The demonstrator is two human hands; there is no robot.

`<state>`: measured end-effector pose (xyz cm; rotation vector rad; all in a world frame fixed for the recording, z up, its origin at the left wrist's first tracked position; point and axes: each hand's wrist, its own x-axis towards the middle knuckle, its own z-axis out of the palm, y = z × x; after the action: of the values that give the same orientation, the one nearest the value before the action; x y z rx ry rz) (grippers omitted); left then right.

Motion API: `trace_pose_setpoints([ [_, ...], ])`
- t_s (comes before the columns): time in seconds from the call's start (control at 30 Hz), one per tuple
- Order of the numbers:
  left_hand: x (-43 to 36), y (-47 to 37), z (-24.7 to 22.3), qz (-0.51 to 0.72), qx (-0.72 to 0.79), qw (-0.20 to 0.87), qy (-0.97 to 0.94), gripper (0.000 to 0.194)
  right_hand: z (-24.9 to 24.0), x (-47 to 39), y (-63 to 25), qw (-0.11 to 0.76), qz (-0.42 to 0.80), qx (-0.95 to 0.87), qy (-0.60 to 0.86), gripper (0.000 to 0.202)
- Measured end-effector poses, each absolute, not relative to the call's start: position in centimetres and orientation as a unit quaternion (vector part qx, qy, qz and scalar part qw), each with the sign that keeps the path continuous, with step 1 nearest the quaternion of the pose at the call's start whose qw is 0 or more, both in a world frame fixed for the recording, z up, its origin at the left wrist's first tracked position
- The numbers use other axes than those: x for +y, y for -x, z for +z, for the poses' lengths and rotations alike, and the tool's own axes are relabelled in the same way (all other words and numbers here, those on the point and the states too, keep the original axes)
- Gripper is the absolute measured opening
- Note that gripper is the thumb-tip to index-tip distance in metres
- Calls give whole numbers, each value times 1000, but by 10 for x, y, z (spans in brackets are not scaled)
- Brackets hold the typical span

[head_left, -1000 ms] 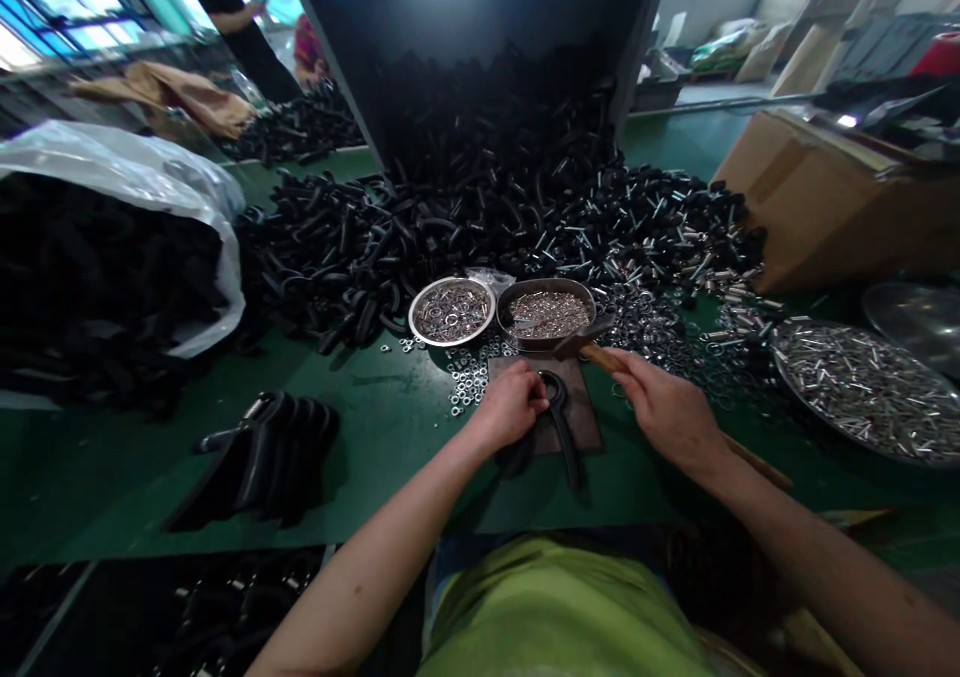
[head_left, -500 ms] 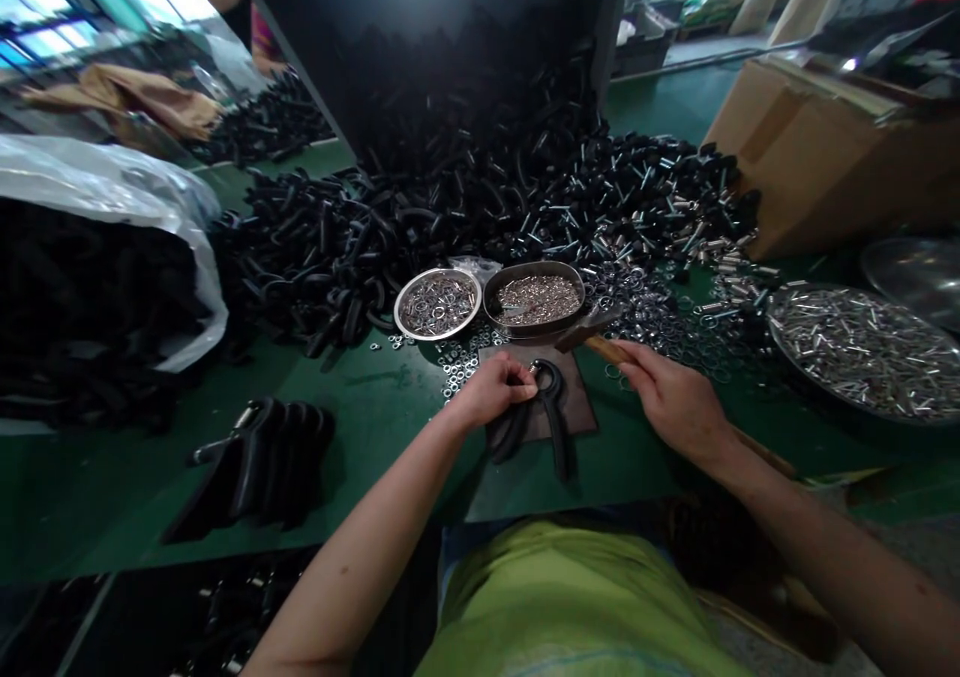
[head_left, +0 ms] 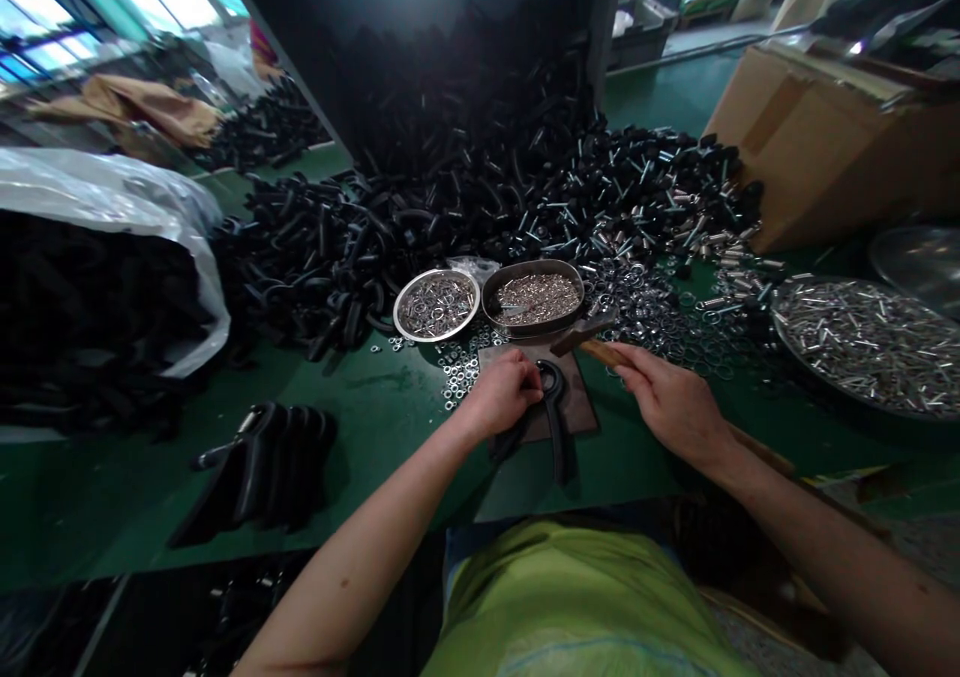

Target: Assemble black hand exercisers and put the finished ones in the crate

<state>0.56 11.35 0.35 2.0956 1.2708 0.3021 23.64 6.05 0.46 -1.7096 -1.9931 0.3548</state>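
My right hand [head_left: 673,394] is closed round the wooden handle of a hammer [head_left: 600,352], whose dark metal head [head_left: 581,333] hovers at the far edge of a brown metal plate [head_left: 579,397]. On that plate lies a black two-legged part with a curved, ring-like top [head_left: 556,422]. Fingers bent, my left hand [head_left: 504,394] grips this part near its top and hides one leg in part. Whether a small pin is also between the fingertips cannot be made out. Small metal rings [head_left: 456,382] lie scattered just beyond my left hand.
A round dish of rings and pins [head_left: 437,307] and an oval tin of tiny metal pieces [head_left: 536,299] stand behind the plate. Black parts [head_left: 420,207] are heaped beyond. A row of black parts [head_left: 277,467] stands left; a pin-filled basin [head_left: 862,342] and carton [head_left: 817,137] are right.
My left hand has shifted slightly, its fingers now turned more over the part's top, covering the shiny metal end seen before. The hammer has barely moved.
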Motion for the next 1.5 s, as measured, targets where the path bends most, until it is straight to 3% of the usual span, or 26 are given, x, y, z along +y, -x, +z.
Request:
trace_pose_setpoints([
  [0.5,112,-10,-1,110,527,354,-765,2,7,51,-226,252,116,-745,607,35],
  [0.63,106,-6,-6,140,535,349,-757,9,11,45,-225,238,122,-749,606,34],
  [0.73,85,1,-9,221,575,268,-741,27,31,33,-224,256,120,-764,580,32],
  [0.8,64,6,-11,264,606,188,-726,37,45,24,-222,319,79,-769,548,33],
  [0.87,45,9,-13,249,622,159,-724,32,49,18,-220,381,7,-761,525,33],
  [0.93,31,11,-17,202,627,173,-732,19,43,18,-216,345,-38,-785,513,33],
  [1.07,27,9,-22,163,630,171,-740,12,32,29,-211,145,-1,-855,498,34],
  [1.2,32,9,-21,164,626,161,-745,12,39,29,-212,282,-40,-813,508,35],
  [1.27,33,9,-20,160,626,164,-746,12,37,28,-213,267,-52,-822,500,34],
  [1.37,35,9,-18,151,629,170,-743,11,31,34,-211,153,-12,-863,480,34],
  [1.4,35,9,-18,148,631,171,-742,11,30,38,-210,154,-1,-860,487,35],
  [1.5,37,9,-17,143,634,172,-741,12,29,54,-208,266,-15,-802,534,39],
])
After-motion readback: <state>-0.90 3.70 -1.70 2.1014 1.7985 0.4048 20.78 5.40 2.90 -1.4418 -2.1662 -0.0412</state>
